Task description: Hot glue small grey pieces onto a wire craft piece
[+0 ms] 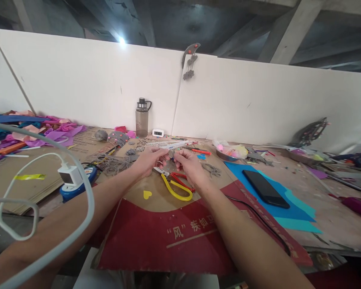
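My left hand (150,161) and my right hand (189,165) meet over the middle of the cardboard, fingertips pinched close together. Between them is a small greyish item (171,153), too little to name. Just below my hands lie yellow-handled scissors (178,194), their blades pointing up and left. A red-handled tool (185,180) is partly under them and my right wrist. To the left of the scissors rests a yellow paper heart (147,194). Tangled grey yarn (114,163) sits beside my left hand, and a smaller grey bundle (212,170) lies right of my right hand.
A bottle (142,120) and small digital clock (158,133) stand by the white partition (87,84). At right, a black phone (264,188) lies on blue sheets (299,212). A white cable (88,188) loops across the left foreground, near a charger (69,176).
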{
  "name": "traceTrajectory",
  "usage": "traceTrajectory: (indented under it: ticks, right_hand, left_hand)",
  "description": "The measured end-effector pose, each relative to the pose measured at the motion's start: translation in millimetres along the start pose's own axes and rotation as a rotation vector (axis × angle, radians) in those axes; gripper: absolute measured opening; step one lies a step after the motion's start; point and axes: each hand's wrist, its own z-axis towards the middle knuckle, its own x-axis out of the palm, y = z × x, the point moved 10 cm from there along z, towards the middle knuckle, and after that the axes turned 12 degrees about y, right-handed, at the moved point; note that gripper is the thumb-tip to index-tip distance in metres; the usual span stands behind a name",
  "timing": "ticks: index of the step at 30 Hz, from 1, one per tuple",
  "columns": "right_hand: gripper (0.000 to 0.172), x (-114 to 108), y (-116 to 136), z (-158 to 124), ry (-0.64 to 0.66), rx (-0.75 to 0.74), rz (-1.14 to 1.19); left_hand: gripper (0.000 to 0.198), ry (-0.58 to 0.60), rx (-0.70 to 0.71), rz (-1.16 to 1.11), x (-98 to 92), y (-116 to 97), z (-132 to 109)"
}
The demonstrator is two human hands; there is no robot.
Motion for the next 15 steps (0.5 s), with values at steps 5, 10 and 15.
traceTrajectory:
  ticks: [5, 10, 15]
  right_hand:
    - [0.021, 0.2, 6.2, -0.9, 0.005, -0.041, -0.131]
    - [0.025, -4.6, 15.4, 0.0, 0.038, -0.027, -0.666]
    - [0.036, 11.6, 0.3, -3.2, 0.175, 0.125, -1.134]
  left_hand:
    - [0.019, -0.019, -0.012, 0.06, -2.9, 0.6, -0.2]
    - [0.021, -0.137, 0.035, 0.028, -29.7, -6.2, 1.4]
    - [0.025, -0.238, 0.071, -0.051, -55.9, -2.5, 2.5]
